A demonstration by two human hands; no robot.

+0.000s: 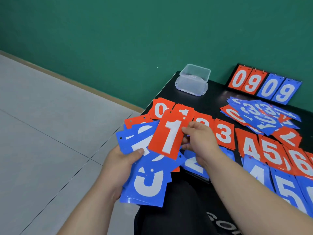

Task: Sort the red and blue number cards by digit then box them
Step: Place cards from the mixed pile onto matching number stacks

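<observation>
My left hand (122, 165) grips a fanned stack of mostly blue number cards (149, 184) off the table's left edge, thumb on top. My right hand (198, 138) pinches the right edge of a red "1" card (167, 138) lying over that stack. On the black table (215, 92) a row of red piles runs left to right: 0 (159, 108), 1 (184, 112), a pile hidden by my hand, 3 (223, 133), 4 (249, 145), 5 (272, 151), 6 (299, 161). Blue piles lie in a nearer row: 2 (194, 165), 4 (257, 172), 5 (288, 189).
A clear plastic box (193, 79) stands at the table's far left corner. A flip scoreboard (264, 84) showing 09 red and 09 blue leans against the green wall. An unsorted heap of red and blue cards (260, 116) lies at the right. Grey tiled floor is to the left.
</observation>
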